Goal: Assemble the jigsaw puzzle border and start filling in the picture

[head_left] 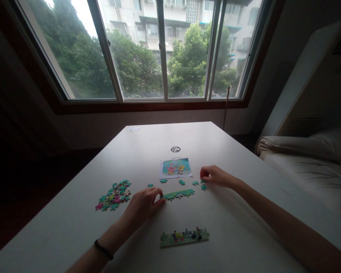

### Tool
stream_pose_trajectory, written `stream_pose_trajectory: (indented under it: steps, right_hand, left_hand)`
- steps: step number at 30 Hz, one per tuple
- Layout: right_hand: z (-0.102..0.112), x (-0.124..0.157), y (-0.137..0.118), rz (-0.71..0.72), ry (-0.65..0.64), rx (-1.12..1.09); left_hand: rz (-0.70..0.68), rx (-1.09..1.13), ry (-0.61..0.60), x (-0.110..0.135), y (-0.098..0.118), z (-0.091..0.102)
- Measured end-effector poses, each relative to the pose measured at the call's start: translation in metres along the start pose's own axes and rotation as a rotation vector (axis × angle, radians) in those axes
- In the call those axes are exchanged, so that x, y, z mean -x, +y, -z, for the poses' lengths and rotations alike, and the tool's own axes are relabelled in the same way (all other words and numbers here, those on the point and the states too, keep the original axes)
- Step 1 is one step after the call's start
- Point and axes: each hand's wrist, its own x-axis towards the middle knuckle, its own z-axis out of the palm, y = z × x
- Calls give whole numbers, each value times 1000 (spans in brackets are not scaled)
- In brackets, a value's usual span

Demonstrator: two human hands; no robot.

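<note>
A short strip of joined jigsaw pieces [179, 194] lies on the white table in front of me. My left hand [146, 201] has its thumb and forefinger closed about the strip's left end. Up and to the right, my right hand [216, 175] pinches downward on a small teal jigsaw piece [202, 181], partly covered by the fingertips. Another teal piece [204, 187] lies just below it. Several loose pieces, among them a teal one [182, 182], are spread above the strip. Nearer to me rests a second joined strip [184, 237], green with coloured figures.
A pile of mixed jigsaw pieces [113, 196] lies to the left of my left hand. Behind the loose pieces is a printed cartoon picture [176, 167]. A round grommet [175, 149] sits farther back in the white table [238, 235]. A padded couch [309, 155] stands at the right.
</note>
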Motion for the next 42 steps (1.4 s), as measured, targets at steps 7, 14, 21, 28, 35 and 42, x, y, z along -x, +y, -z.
stream_pose_trajectory:
  steps: [7,14,21,28,35,42]
  right_hand:
    - [0,1,-2,-15,-2,3]
    - [-1,0,1,0,-7,-1]
    - [-1,0,0,0,-10,12]
    - [-1,-1,1,1,-7,14]
    - [-2,0,2,10,-3,14]
    - [1,1,-2,-10,-17,5]
  left_hand:
    - [20,-5,-17,0,0,1]
    - [19,-13,-19,0,0,0]
    - [0,-14,-50,0,0,5]
    - [-37,20,-106,-1,-5,11]
    - [-42,-1,-92,0,-1,6]
    - [-13,-25,-21,-3,-9,9]
